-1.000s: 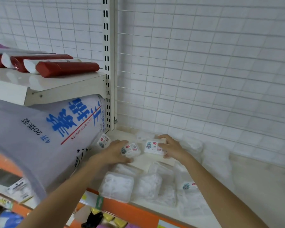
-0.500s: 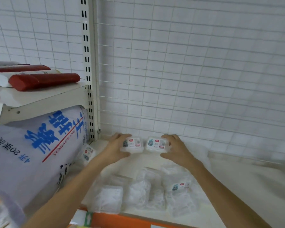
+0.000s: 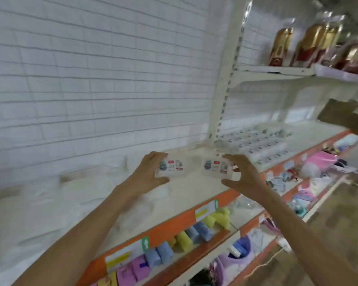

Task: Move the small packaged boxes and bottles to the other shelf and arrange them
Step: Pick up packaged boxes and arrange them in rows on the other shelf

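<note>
Arms: both bare forearms reach forward and up from the bottom edge, converging toward the middle.
Left hand (image 3: 151, 172): raised, thumb below and fingers curled over the top, pinching a small packaged box (image 3: 171, 166).
Right hand (image 3: 243, 174): level with the left, apart from it, fingers spread, gripping a second small box (image 3: 216, 167) between thumb and fingertips.

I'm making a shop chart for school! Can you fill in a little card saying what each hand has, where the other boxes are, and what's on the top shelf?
left hand: grips a small clear box with a printed label
right hand: grips a second small box, same label
boxes: held in the air, apart from each other
next shelf: rows of similar small boxes already laid out
top shelf: gold-and-red packages
lower shelves: blue, yellow and pink items, blurred
</note>
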A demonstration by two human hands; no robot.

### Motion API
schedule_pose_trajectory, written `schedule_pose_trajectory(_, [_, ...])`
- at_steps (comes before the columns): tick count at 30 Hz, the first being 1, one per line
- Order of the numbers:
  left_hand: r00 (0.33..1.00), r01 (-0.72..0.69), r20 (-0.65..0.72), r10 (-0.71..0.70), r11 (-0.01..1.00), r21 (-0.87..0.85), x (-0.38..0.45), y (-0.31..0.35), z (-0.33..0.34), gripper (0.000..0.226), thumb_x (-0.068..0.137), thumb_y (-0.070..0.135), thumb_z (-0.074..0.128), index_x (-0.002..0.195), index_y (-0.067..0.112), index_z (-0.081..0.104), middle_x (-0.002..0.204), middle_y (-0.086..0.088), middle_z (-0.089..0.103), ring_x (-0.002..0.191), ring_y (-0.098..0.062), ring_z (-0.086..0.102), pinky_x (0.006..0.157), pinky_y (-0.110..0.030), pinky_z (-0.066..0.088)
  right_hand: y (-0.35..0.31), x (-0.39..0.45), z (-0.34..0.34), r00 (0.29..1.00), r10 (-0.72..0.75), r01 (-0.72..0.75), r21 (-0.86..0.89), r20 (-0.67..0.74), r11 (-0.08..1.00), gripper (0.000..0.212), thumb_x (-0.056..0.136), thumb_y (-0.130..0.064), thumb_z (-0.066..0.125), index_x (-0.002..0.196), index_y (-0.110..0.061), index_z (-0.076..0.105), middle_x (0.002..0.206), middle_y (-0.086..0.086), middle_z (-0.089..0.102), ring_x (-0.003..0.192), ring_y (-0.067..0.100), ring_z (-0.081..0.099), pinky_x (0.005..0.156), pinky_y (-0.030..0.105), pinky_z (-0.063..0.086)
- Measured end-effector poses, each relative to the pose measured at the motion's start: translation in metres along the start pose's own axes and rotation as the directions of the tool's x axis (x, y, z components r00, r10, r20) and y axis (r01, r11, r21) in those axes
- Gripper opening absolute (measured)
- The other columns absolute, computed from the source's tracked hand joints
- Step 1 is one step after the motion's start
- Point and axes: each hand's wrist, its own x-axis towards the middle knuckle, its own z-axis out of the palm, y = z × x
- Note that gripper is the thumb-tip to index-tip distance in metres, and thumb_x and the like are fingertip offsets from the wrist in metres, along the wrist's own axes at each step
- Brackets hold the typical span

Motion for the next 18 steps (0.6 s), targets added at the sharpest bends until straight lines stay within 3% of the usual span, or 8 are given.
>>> schedule_pose_trajectory(3, [0.992, -0.056, 0.114, 0.058, 0.998, -0.022, 0.026, 0.03, 0.046, 0.072, 0.076, 0.024, 0.074, 0.136, 0.011, 0.036, 0.13, -0.007, 0.04, 0.122, -0.021, 0.037, 0.096, -0.02, 0.028, 0.037, -0.042, -0.033, 0.993, 0.113, -0.115, -0.088, -0.03, 0.989, 0.07, 0.07, -0.013, 0.079, 0.132, -0.014, 0.046, 0.122, 0.006, 0.046, 0.105, 0.011, 0.041, 0.089, 0.02, 0.035])
schedule_pose_trajectory(5, [0.979, -0.083, 0.181, 0.089, 0.996, -0.037, 0.038, 0.051, 0.075, 0.08, 0.07, 0.039, 0.072, 0.135, 0.01, 0.038, 0.13, -0.008, 0.041, 0.123, -0.023, 0.038, 0.098, -0.025, 0.029, 0.059, -0.066, -0.05, 0.98, 0.19, -0.195, -0.114, -0.057, 0.974, 0.072, 0.07, -0.017, 0.079, 0.133, -0.012, 0.045, 0.124, 0.007, 0.048, 0.113, 0.018, 0.043, 0.092, 0.021, 0.031])
schedule_pose_trajectory(7, [0.968, -0.13, 0.212, 0.138, 0.99, -0.05, 0.05, 0.072, 0.102, 0.099, 0.052, 0.06, 0.055, 0.135, 0.01, 0.039, 0.131, -0.008, 0.042, 0.124, -0.024, 0.037, 0.099, -0.026, 0.027, 0.08, -0.086, -0.063, 0.965, 0.252, -0.259, -0.122, -0.075, 0.958, 0.075, 0.069, -0.023, 0.079, 0.134, -0.011, 0.044, 0.128, 0.008, 0.05, 0.121, 0.024, 0.043, 0.096, 0.026, 0.031])
schedule_pose_trajectory(9, [0.961, -0.161, 0.213, 0.174, 0.984, -0.075, 0.062, 0.088, 0.129, 0.107, 0.043, 0.063, 0.044, 0.135, 0.01, 0.04, 0.132, -0.008, 0.042, 0.124, -0.025, 0.035, 0.099, -0.024, 0.025, 0.102, -0.102, -0.074, 0.945, 0.311, -0.323, -0.132, -0.101, 0.937, 0.074, 0.069, -0.018, 0.08, 0.134, -0.011, 0.045, 0.128, 0.009, 0.051, 0.119, 0.025, 0.046, 0.094, 0.024, 0.033])
schedule_pose_trajectory(11, [0.955, -0.185, 0.215, 0.202, 0.978, -0.099, 0.075, 0.102, 0.157, 0.097, 0.051, 0.057, 0.055, 0.134, 0.01, 0.042, 0.131, -0.008, 0.043, 0.125, -0.025, 0.036, 0.099, -0.023, 0.024, 0.125, -0.114, -0.082, 0.927, 0.354, -0.368, -0.111, -0.128, 0.923, 0.073, 0.068, -0.012, 0.08, 0.133, -0.009, 0.046, 0.124, 0.01, 0.053, 0.111, 0.021, 0.05, 0.084, 0.012, 0.038])
schedule_pose_trajectory(13, [0.948, -0.18, 0.243, 0.206, 0.976, -0.123, 0.091, 0.117, 0.185, 0.077, 0.066, 0.032, 0.074, 0.134, 0.012, 0.042, 0.129, -0.009, 0.042, 0.123, -0.024, 0.036, 0.101, -0.024, 0.025, 0.149, -0.121, -0.091, 0.912, 0.383, -0.397, -0.083, -0.146, 0.914, 0.071, 0.068, -0.01, 0.08, 0.132, -0.009, 0.047, 0.118, 0.006, 0.052, 0.103, 0.013, 0.048, 0.071, 0.0, 0.035])
schedule_pose_trajectory(15, [0.94, -0.189, 0.258, 0.225, 0.969, -0.156, 0.112, 0.132, 0.212, 0.072, 0.071, 0.016, 0.076, 0.134, 0.013, 0.042, 0.127, -0.008, 0.041, 0.123, -0.021, 0.036, 0.103, -0.026, 0.028, 0.176, -0.121, -0.101, 0.914, 0.379, -0.395, -0.101, -0.148, 0.913, 0.068, 0.069, -0.01, 0.079, 0.13, -0.009, 0.049, 0.112, 0.002, 0.05, 0.1, 0.011, 0.046, 0.069, 0.001, 0.033])
schedule_pose_trajectory(18, [0.928, -0.224, 0.272, 0.256, 0.964, -0.143, 0.152, 0.159, 0.252, 0.072, 0.072, 0.018, 0.076, 0.135, 0.013, 0.041, 0.126, -0.008, 0.038, 0.123, -0.021, 0.034, 0.104, -0.027, 0.029, 0.225, -0.115, -0.122, 0.915, 0.372, -0.392, -0.123, -0.158, 0.911, 0.067, 0.068, -0.012, 0.08, 0.128, -0.01, 0.051, 0.109, 0.001, 0.05, 0.102, 0.015, 0.049, 0.073, 0.003, 0.033])
